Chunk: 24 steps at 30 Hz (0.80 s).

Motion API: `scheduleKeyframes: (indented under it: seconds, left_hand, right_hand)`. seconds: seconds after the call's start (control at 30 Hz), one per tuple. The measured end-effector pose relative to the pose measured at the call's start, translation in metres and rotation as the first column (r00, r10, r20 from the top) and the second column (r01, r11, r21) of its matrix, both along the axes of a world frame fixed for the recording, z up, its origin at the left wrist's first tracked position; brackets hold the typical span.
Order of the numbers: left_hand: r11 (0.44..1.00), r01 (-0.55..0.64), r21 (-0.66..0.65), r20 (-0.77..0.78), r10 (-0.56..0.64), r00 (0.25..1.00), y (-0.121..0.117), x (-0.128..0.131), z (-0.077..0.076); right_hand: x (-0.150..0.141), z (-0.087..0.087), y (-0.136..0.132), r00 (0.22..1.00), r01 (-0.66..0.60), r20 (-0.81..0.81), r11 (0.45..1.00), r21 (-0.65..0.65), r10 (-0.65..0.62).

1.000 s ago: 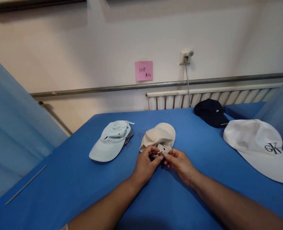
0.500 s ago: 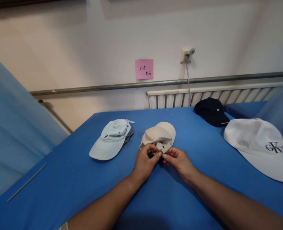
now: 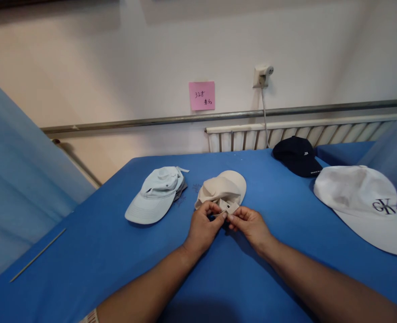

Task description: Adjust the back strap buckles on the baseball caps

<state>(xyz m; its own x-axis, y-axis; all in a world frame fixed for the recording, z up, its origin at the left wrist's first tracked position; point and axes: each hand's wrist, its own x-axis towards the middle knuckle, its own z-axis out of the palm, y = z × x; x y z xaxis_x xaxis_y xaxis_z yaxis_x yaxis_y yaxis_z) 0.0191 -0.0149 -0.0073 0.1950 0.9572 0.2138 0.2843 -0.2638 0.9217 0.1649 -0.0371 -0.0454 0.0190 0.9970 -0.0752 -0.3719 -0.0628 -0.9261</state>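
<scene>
A beige baseball cap (image 3: pixel 216 188) lies on the blue-covered table (image 3: pixel 117 269), its brim pointing away from me. At its near edge, my left hand (image 3: pixel 205 226) pinches the cap's back strap between thumb and fingers. My right hand (image 3: pixel 250 226) is closed on the strap's other side, thumb tip almost against the left thumb. Between the hands a flap of the strap with a small dark-rimmed eyelet shows. The fingertips partly hide the strap, so I cannot tell whether its ends are joined.
To the left a pale blue cap (image 3: pixel 156 195) rests over darker grey fabric. On the right are a white cap (image 3: pixel 356 193) with black letters and a navy cap (image 3: pixel 295 154). A thin stick (image 3: pixel 38 255) lies near the left edge. Behind the table run a metal rail (image 3: pixel 151 122) and a radiator (image 3: pixel 238 140).
The strap flap with the eyelet has tilted slightly between my fingers. Both hands keep their grip in nearly the same place, and the other caps have not moved.
</scene>
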Motion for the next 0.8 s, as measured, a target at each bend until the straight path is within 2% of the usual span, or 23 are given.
scheduleKeyframes:
  seconds: [0.1,0.2,0.37,0.5,0.57,0.67,0.73,0.8]
  left_hand:
    - [1.0,-0.005,-0.013,0.014,0.005,1.0,0.0,0.0,-0.001]
    - [0.999,0.0,-0.036,0.039,0.001,0.999,0.003,-0.002,-0.003]
    - [0.999,0.031,0.008,-0.007,-0.031,0.999,0.007,-0.005,-0.008]
    - [0.989,0.119,0.084,-0.219,-0.098,0.971,0.005,-0.008,-0.007]
    - [0.978,0.154,0.142,-0.386,-0.088,0.918,0.004,-0.011,-0.003]
    - [0.947,0.185,0.262,-0.593,0.007,0.805,0.002,-0.016,0.005]
    - [0.922,0.215,0.322,-0.643,0.047,0.764,0.0,-0.017,0.009]
    - [0.905,0.243,0.348,-0.635,0.037,0.772,-0.003,-0.017,0.011]
  right_hand:
    - [0.0,0.004,-0.002,1.0,0.007,0.004,1.0,-0.005,-0.007]
    - [0.002,0.008,-0.006,0.998,0.005,-0.068,1.0,-0.03,-0.007]
    - [0.009,0.009,-0.003,0.966,0.065,-0.237,0.983,-0.172,-0.106]
    - [0.011,0.006,0.001,0.965,0.144,-0.194,0.973,-0.182,-0.179]
    - [0.011,0.006,0.002,0.976,0.149,-0.14,0.979,-0.142,-0.169]
    - [0.008,0.007,0.001,0.988,0.128,-0.077,0.988,-0.089,-0.135]
    - [0.007,0.008,0.001,0.992,0.115,-0.052,0.992,-0.059,-0.118]
    - [0.006,0.007,0.001,0.994,0.1,-0.034,0.994,-0.035,-0.101]
